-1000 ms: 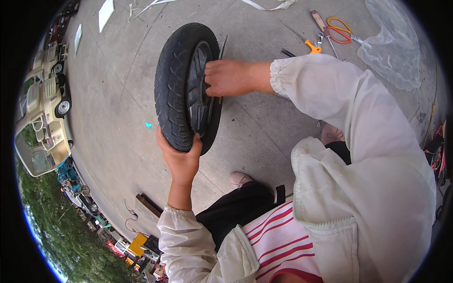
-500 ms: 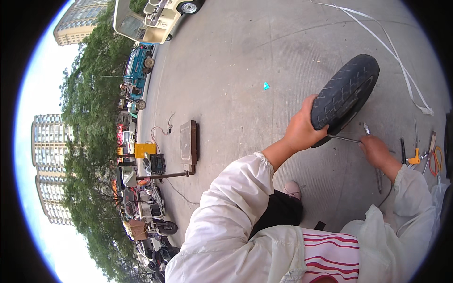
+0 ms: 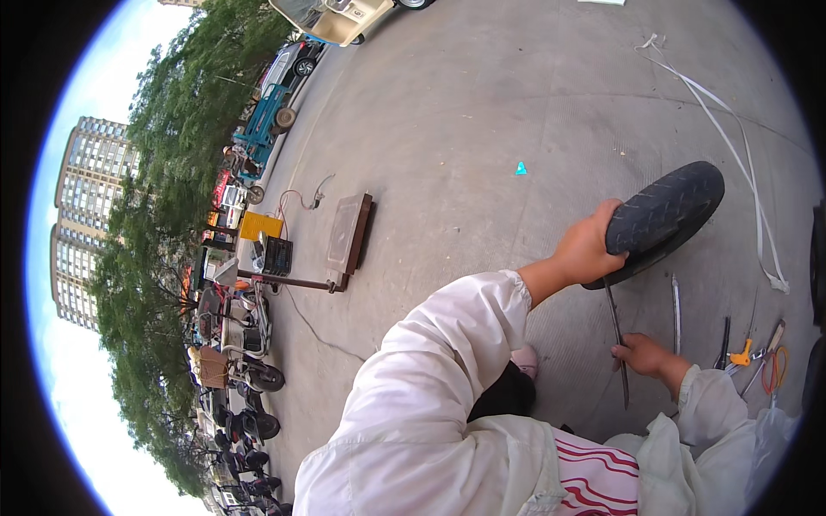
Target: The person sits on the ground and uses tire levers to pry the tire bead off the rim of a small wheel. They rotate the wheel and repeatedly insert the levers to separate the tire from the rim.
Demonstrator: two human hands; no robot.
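A small black tyre with worn tread leans over, held off to the right. My left hand is closed around its near-left edge, thumb on the tread side. My right hand pinches a thin dark metal tyre lever around its middle. The lever's upper end meets the tyre rim just below my left hand; whether the tip sits inside the bead is hidden. Beside them on the concrete lies a second metal lever, touched by neither hand.
Several hand tools lie at the right, among them an orange-yellow-handled tool and orange-handled scissors. A white strap curves across the ground beyond. Left of me stands a platform scale, with a yellow box and parked vehicles farther off.
The tyre and both hands have shifted right and lower in the picture as the view turned. The lever has swung from nearly level to steep, and the tyre has tipped flatter.
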